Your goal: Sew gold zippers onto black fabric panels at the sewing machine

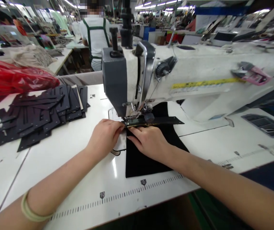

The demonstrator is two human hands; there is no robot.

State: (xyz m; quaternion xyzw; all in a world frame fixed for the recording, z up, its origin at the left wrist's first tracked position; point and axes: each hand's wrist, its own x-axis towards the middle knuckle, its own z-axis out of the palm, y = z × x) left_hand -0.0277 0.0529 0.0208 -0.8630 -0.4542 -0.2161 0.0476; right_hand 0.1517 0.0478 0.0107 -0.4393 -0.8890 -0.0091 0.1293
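Observation:
Black fabric [148,159] lies flat under the head of a white sewing machine [137,80]. Across it runs a narrow dark strip [170,120] with small holes at its right end, passing beneath the presser area. My left hand [105,135] is closed at the strip's left end beside the needle, thumb and fingers pinched together. Just right of it, my right hand [148,140] lies on the fabric, its fingers stretched out along the strip's near edge. The needle point and the left fingertips' exact hold are partly hidden.
A pile of dark cut pieces [41,111] sits on the left of the white table [74,179], in front of a red plastic bag [14,80]. Pink-handled snippers [254,73] rest on the machine arm. A person [96,35] stands beyond.

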